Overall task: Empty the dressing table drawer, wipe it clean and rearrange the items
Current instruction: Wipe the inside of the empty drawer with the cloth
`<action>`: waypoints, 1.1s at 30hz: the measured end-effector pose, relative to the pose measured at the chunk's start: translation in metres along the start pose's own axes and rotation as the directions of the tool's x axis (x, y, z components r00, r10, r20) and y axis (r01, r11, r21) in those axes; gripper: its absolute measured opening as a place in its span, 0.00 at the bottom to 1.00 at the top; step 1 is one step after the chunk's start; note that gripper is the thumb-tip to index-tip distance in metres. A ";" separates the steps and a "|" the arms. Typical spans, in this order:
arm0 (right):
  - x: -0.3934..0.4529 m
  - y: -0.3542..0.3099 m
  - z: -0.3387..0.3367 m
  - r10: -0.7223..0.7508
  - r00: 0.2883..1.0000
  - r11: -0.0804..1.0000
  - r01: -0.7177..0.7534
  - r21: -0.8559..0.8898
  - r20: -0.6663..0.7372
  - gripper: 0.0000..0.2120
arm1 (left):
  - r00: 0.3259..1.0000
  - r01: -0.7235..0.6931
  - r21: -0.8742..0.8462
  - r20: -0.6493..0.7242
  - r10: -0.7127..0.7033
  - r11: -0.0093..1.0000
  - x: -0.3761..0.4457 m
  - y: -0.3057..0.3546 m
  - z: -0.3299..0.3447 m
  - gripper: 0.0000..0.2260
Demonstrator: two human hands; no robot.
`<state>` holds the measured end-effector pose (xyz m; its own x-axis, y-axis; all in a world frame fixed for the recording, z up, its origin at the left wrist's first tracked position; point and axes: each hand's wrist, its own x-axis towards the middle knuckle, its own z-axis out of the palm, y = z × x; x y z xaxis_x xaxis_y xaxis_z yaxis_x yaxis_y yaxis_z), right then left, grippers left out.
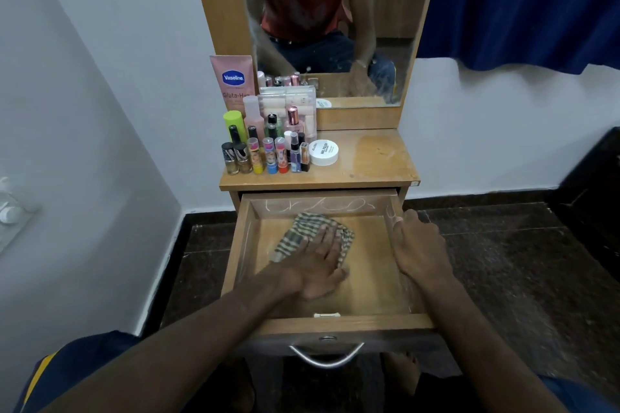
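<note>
A wooden dressing table (379,157) is seen against a white wall, with a tall mirror (332,27) fixed above it, in which a person in a red shirt is reflected. A dark blue curtain (523,0) is hung to the right of the mirror. The floor (503,261) below is laid with dark stone tiles.

The drawer (335,323) is pulled fully out toward the viewer, and its wooden bottom is bare except for a checked cloth (302,231). White chalk-like scribbles are seen on its inner back wall. A curved metal handle (326,357) is fitted to its front.

The left hand (315,265) is laid flat and spread wide on the cloth, which is pressed against the drawer bottom near the middle, toward the back. The right hand (417,245) is rested on the right wall of the drawer with the fingers curled loosely over the rim; nothing is held in it.

The emptied items are grouped on the left half of the tabletop. A pink lotion tube (233,84) is stood at the back, beside a clear plastic box (288,100). Small bottles (265,154) and lip balm sticks are lined up in front, and a round white jar (323,152) is set just to their right.
</note>
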<state>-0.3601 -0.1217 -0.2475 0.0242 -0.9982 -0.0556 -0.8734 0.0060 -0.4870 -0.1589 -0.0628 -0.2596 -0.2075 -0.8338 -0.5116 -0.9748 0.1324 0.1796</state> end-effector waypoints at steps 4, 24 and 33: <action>0.001 0.001 -0.001 0.009 1.000 0.999 -0.009 -0.033 0.024 0.12 | 0.972 0.233 -0.037 -0.008 -0.233 0.972 -0.021 -0.015 -0.009 0.36; -0.006 -0.010 -0.009 0.027 0.999 1.000 -0.026 -0.014 0.036 0.15 | 0.973 -0.156 0.243 0.202 0.108 0.957 -0.063 -0.044 -0.017 0.20; -0.004 -0.012 -0.008 0.045 0.999 0.999 -0.045 -0.007 0.013 0.14 | 0.852 -0.515 0.040 0.138 0.505 0.856 0.025 0.028 -0.006 0.08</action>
<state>-0.3536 -0.1180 -0.2349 -0.0091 -0.9960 -0.0888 -0.8769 0.0506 -0.4781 -0.1908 -0.0834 -0.2623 -0.6808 -0.5692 -0.4611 -0.7313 0.5638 0.3838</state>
